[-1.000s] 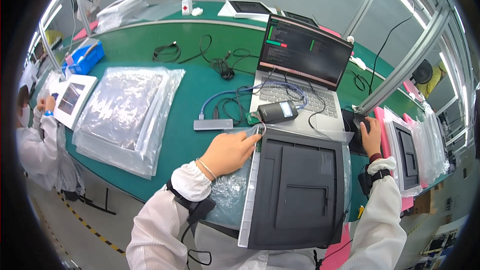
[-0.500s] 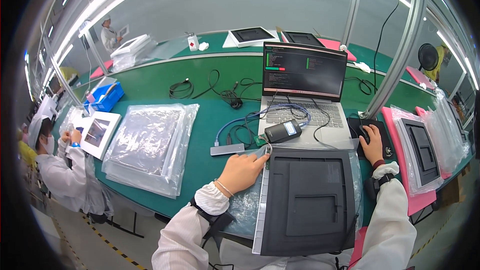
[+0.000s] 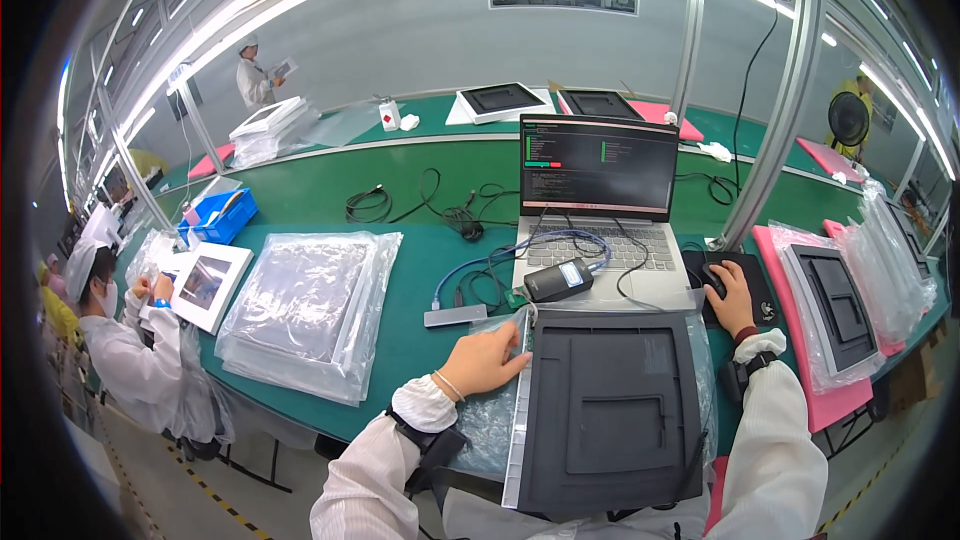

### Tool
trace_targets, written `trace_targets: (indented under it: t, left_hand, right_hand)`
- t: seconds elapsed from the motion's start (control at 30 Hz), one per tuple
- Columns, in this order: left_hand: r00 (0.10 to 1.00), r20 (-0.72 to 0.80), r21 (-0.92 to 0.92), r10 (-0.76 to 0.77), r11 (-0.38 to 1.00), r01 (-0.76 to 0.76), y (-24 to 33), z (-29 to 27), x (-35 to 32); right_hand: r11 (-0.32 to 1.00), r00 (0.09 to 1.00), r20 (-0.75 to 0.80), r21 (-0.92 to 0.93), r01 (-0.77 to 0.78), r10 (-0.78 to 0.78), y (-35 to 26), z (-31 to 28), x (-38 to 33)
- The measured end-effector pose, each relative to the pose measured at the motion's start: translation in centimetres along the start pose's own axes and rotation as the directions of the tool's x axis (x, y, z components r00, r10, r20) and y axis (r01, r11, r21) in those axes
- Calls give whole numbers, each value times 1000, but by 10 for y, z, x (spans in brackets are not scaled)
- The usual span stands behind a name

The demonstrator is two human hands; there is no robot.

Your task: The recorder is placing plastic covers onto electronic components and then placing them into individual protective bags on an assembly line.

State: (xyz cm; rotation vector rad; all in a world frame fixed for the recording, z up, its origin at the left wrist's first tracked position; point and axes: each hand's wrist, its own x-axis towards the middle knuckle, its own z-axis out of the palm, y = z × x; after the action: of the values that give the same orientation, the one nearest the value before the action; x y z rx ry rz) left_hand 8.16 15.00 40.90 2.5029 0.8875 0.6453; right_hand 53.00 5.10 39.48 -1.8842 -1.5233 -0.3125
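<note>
A dark grey flat panel (image 3: 610, 405) lies face down on bubble wrap (image 3: 490, 420) in front of me. My left hand (image 3: 487, 360) rests at the panel's left edge, with its fingers spread and touching the rim. To the right, my right hand (image 3: 732, 297) covers a black mouse (image 3: 713, 280) on a black mouse pad (image 3: 760, 285). Behind the panel an open laptop (image 3: 598, 190) shows a dark screen with text, and a small black device (image 3: 560, 280) with cables sits on its keyboard.
A stack of bagged panels (image 3: 305, 310) lies on the green table (image 3: 400, 200) to the left. More panels on pink foam (image 3: 830, 320) stand at the right. A seated person (image 3: 130, 340) works at far left, another person (image 3: 255, 75) stands at the back. A blue bin (image 3: 220, 220) and cables (image 3: 440, 210) lie behind.
The view has tilted up and levelled. My left hand stays at the panel's left edge and my right hand stays on the mouse.
</note>
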Motion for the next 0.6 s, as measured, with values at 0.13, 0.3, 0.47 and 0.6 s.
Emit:
trace_targets:
  t: [0.13, 0.3, 0.47, 0.6]
  left_hand:
    - [998, 64, 35, 0, 999, -3, 0, -3, 0]
    - [997, 72, 51, -3, 999, -1, -1, 1, 1]
    - [999, 50, 70, 17, 997, -20, 2, 1, 1]
    - [999, 22, 113, 32, 993, -34, -1, 4, 0]
  right_hand:
    - [1000, 1000, 10, -2, 2, -2, 3, 2, 1]
    - [1000, 1000, 4, -11, -4, 4, -1, 1, 0]
    - [1000, 1000, -6, 10, -8, 8, 2, 2, -1]
    - [1000, 1000, -21, 2, -20, 20, 3, 3, -1]
